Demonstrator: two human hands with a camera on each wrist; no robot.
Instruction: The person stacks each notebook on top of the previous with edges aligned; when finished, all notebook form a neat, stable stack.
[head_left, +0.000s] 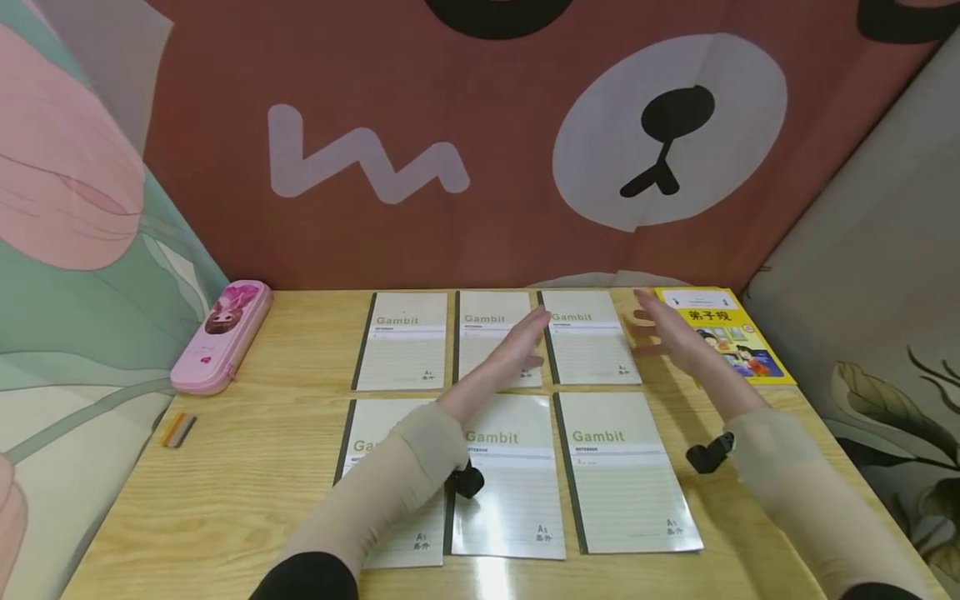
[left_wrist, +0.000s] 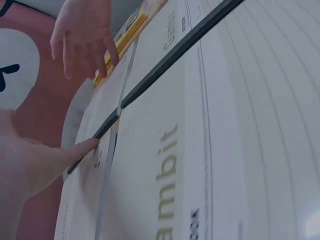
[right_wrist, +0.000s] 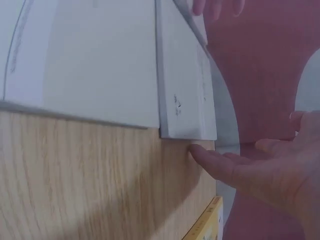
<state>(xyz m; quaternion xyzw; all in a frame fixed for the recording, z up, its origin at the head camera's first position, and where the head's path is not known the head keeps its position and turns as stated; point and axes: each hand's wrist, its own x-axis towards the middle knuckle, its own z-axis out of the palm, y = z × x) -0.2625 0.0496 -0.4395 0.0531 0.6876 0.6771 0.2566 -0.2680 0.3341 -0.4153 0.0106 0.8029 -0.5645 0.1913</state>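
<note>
Lying on a wooden table [head_left: 262, 500] are six notebooks [head_left: 630, 492], in two rows of three, each cover lettered "Gambit" and edged by a dark spine. Two hands reach over them, both empty, fingers extended: the left hand [head_left: 516, 343] above the back-middle notebook [head_left: 480, 329], near the spine of the back-right notebook [head_left: 592, 342]; the right hand [head_left: 678, 337] between that notebook and one yellow book [head_left: 738, 329]. Whether the left fingers touch a cover cannot be told. One pink case [head_left: 223, 337] and one small striped block [head_left: 178, 430] occupy the table's left side.

Partly concealed: the front-left notebook [head_left: 420, 536] by the left forearm, the back-middle notebook by the left hand, the yellow book's near-left part by the right hand and wrist. Both sleeves are cut off at the lower edge of the head view. Fine print on the covers is too small to read.
</note>
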